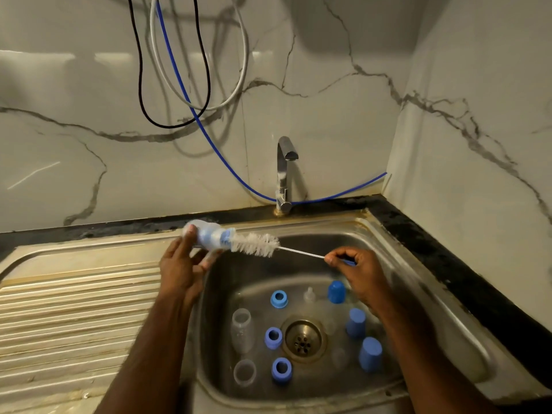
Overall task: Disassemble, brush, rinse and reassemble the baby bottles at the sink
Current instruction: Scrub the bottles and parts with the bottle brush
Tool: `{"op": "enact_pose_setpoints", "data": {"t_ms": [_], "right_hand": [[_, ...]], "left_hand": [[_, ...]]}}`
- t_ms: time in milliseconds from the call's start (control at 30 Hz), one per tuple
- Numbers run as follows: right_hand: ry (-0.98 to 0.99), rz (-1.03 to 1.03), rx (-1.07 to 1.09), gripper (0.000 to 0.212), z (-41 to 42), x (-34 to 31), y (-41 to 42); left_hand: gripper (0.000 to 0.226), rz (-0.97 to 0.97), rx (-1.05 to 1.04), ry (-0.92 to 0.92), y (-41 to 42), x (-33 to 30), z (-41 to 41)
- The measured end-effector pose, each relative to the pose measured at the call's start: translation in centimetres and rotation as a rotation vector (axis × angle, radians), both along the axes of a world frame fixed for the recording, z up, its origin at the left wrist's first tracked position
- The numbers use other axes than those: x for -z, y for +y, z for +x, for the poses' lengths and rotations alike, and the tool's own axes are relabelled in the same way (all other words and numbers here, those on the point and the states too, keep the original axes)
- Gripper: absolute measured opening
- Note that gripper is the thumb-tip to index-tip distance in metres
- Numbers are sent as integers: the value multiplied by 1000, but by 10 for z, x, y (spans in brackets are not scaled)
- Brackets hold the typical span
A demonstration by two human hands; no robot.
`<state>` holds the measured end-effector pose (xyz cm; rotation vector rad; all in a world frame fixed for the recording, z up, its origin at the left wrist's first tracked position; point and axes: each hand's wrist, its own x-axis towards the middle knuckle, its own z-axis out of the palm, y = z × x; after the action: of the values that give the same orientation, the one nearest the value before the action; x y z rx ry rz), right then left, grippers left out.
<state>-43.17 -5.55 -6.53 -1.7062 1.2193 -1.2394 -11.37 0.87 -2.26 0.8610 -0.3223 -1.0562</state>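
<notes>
Brushing out a baby bottle over the sink, loose parts piled below

Left hand (179,264) curls round a clear bottle (209,236) held sideways above the sink's (403,264) left rim, while the right hand (355,264) pinches the thin wire handle of the bottle brush (257,244), bristles mostly outside the neck. Risky bit imo: that wire looks springy, so a hard shove could flick water everywhere or twist the wet bottle loose onto the rings (279,299), blue caps (355,322) and other bottles (242,330) in the basin. The bottle is see-through with a blue neck, looks light and slippery. Tap (285,171) seems off.
</notes>
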Motion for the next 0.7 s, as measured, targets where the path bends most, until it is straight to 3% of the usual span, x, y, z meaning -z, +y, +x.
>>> {"op": "enact_pose_setpoints", "data": {"t_ms": [200, 300, 400, 500, 667, 700], "right_hand": [[-61, 54, 29, 15, -14, -2, -4], [-21, 101, -48, 12, 5, 2, 2], [-103, 119, -27, 8, 0, 3, -1], [-116, 171, -19, 10, -9, 3, -4], [-112, 180, -66, 10, 6, 3, 2], [-136, 181, -49, 11, 2, 1, 0]], "left_hand": [[52, -142, -35, 71, -6, 3, 5], [55, -159, -30, 99, -8, 9, -3], [69, -186, -53, 114, -4, 6, -1], [62, -247, -73, 147, -5, 8, 7], [86, -259, -43, 147, -5, 5, -1], [77, -267, -40, 154, -6, 6, 3]]}}
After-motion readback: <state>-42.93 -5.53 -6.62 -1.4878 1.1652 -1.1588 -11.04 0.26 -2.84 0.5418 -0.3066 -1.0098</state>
